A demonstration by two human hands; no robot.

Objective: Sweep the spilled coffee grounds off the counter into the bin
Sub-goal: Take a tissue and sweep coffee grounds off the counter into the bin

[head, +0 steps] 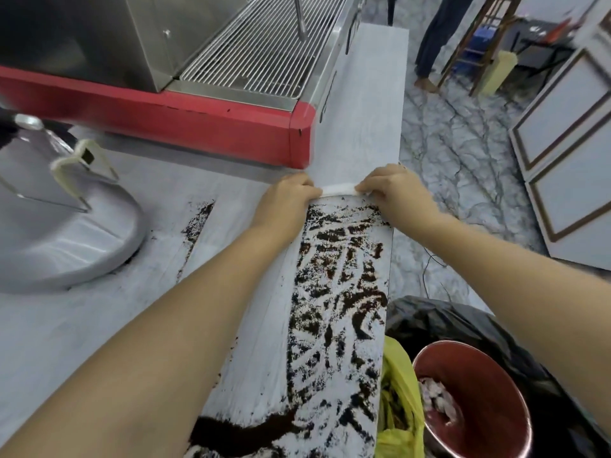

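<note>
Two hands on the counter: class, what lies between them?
A white strip, gripped at its ends by the left hand and right hand, seen in the head view.

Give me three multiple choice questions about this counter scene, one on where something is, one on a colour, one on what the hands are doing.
1. Where is the bin?
A. on the counter
B. below the counter's right edge
C. behind the coffee machine

2. What colour is the coffee machine's base?
A. red
B. green
C. white

3. What are the hands doing?
A. hanging idle
B. both holding a white cloth
C. lifting the bin

Answers: 1 B, it sits low beside the counter. 2 A, the base is red. 3 B, the left hand and right hand pinch the cloth just beyond the coffee grounds.
</note>
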